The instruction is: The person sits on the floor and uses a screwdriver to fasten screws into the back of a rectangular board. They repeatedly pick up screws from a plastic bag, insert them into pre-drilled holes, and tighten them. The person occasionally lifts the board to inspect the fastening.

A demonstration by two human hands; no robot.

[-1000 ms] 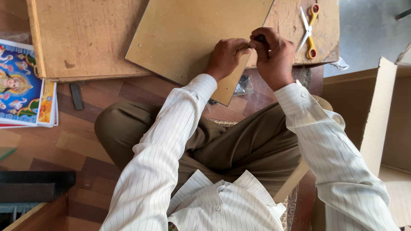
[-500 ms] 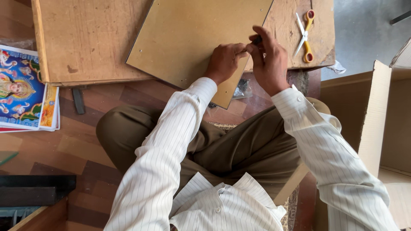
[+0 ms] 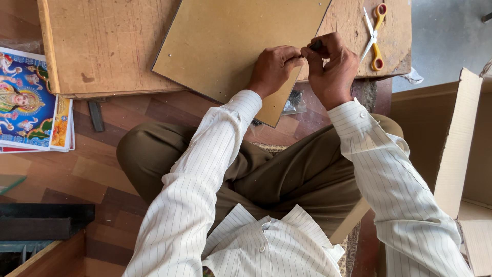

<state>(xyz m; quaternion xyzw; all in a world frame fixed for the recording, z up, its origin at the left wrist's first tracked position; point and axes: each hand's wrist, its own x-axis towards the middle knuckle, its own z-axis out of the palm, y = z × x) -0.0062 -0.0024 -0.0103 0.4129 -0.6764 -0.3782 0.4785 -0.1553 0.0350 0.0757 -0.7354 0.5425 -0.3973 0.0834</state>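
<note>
A tan backing board [image 3: 230, 48] lies tilted on a low wooden work table [image 3: 102, 46], one corner overhanging the table's near edge. My left hand [image 3: 272, 67] rests on the board's right edge with its fingers pinched together. Right beside it, my right hand [image 3: 330, 64] is closed on a small dark tool whose tip [image 3: 315, 45] shows above the fingers. The fingertips of both hands meet at the board's edge. What the left fingers pinch is too small to tell.
Orange-handled scissors [image 3: 374, 36] lie on the table to the right. Colourful printed pictures [image 3: 31, 102] are stacked on the floor at left. An open cardboard box [image 3: 461, 149] stands at right. A small bag of dark bits [image 3: 293, 101] lies under the table edge.
Both hands have stayed at the board's right edge; the right hand has shifted slightly and closed over the tool again. The board has not moved.
</note>
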